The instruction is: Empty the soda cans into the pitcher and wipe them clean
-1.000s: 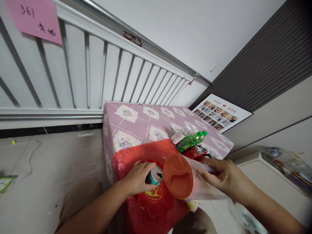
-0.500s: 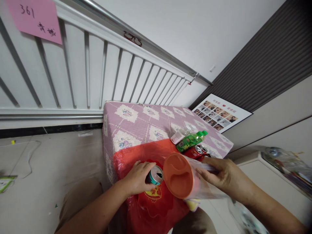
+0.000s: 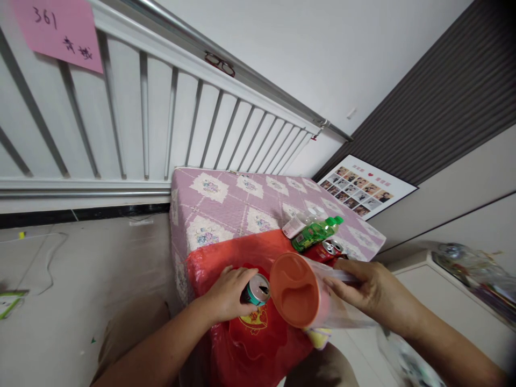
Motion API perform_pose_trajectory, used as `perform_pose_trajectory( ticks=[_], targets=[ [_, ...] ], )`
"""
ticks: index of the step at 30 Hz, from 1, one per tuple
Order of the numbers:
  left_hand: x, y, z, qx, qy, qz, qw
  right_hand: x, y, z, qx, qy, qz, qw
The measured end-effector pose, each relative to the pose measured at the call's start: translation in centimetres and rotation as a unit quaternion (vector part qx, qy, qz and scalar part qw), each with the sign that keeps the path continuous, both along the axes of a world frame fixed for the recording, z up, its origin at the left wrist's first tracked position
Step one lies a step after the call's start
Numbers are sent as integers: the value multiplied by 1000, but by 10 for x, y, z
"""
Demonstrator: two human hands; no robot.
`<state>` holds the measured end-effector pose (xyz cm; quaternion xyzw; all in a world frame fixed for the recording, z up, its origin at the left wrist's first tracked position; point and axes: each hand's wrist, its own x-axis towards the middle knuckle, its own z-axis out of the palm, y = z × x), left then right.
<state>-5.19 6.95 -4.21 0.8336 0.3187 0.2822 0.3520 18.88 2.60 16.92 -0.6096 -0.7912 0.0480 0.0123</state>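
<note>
My left hand is wrapped round a teal drink can whose silver top has an open mouth hole. The can is over a red tray with a scalloped edge and a yellow print. In my right hand is a clear plastic pitcher, gripped by its handle. It is tilted so that its orange lid faces the can, close beside the can's top. Any liquid passing between them cannot be made out.
Behind the pitcher, green bottles, a clear bottle and red cans stand together. Red plastic sheeting covers part of a flowered cloth. A white radiator runs along the wall, and a cabinet is at right.
</note>
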Motion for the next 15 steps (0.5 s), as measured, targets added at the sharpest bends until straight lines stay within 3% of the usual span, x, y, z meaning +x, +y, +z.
perform_pose_trajectory(
  ticks=[15],
  targets=[
    [-1,-1,3,-7,3,-3,1000,-2,2,2,6,11,0,1000]
  ],
)
